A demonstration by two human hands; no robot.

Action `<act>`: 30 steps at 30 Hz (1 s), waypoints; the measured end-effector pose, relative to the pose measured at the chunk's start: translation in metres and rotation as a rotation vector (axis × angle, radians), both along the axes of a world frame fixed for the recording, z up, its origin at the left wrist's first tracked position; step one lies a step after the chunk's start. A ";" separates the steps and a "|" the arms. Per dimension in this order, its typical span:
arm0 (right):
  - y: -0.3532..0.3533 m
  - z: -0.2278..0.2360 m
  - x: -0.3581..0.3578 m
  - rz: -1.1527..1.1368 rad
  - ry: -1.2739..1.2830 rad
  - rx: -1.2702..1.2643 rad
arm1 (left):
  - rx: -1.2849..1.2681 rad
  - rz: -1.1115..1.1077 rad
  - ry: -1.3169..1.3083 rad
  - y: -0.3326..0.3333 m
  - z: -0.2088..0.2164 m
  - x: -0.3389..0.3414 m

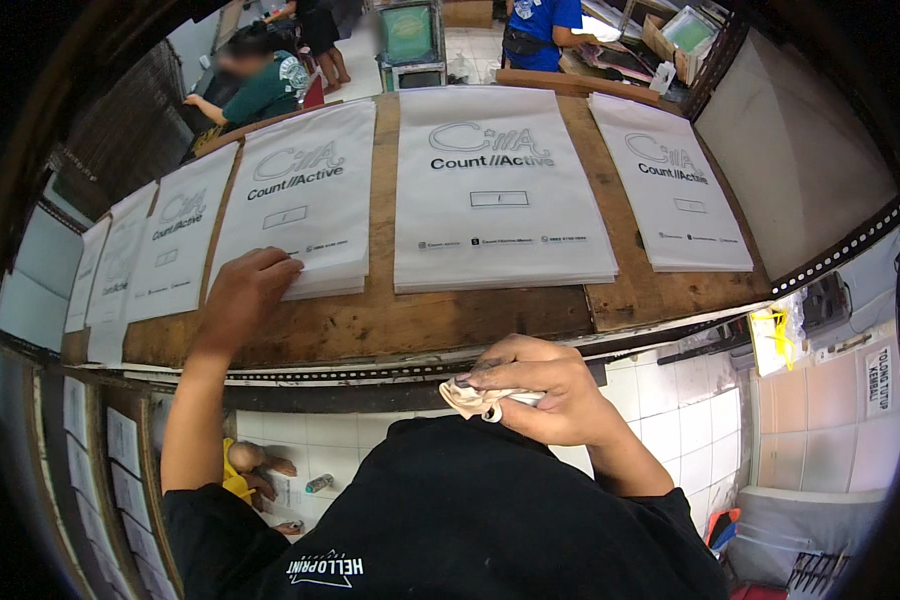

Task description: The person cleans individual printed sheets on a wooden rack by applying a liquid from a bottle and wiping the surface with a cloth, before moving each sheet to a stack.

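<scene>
Stacks of white printed bags or sheets lie in a row on a brown wooden tabletop [510,312]. My left hand [250,292] rests with fingers out on the lower left part of one white stack [305,205], whose near edges are slightly fanned. Close to my body, off the table's front edge, my right hand [550,388] grips a crumpled beige cloth [460,398]; dark smudges mark its fingers. Straight ahead lies the middle white stack [495,225], apart from both hands. To the right is another white stack [678,210].
More white stacks [175,240] overlap toward the left end. A person in green [270,90] and one in blue [543,35] are beyond the table. A person in yellow [240,470] is low at the left behind the table edge. Perforated metal rails [840,255] border the right side.
</scene>
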State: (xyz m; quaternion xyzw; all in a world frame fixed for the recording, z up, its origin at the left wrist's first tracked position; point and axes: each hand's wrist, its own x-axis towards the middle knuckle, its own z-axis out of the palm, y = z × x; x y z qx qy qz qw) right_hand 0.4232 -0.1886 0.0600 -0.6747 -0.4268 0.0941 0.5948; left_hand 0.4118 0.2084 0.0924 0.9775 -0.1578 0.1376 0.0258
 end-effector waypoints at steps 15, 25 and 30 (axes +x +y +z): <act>-0.028 0.000 0.005 0.007 -0.022 -0.009 | 0.038 -0.062 -0.012 0.002 0.001 -0.003; -0.044 -0.002 0.021 0.047 -0.044 0.102 | 0.400 -0.018 0.095 0.005 -0.007 -0.006; -0.047 -0.008 0.024 0.083 -0.029 0.129 | 0.319 0.085 0.100 -0.010 -0.006 0.002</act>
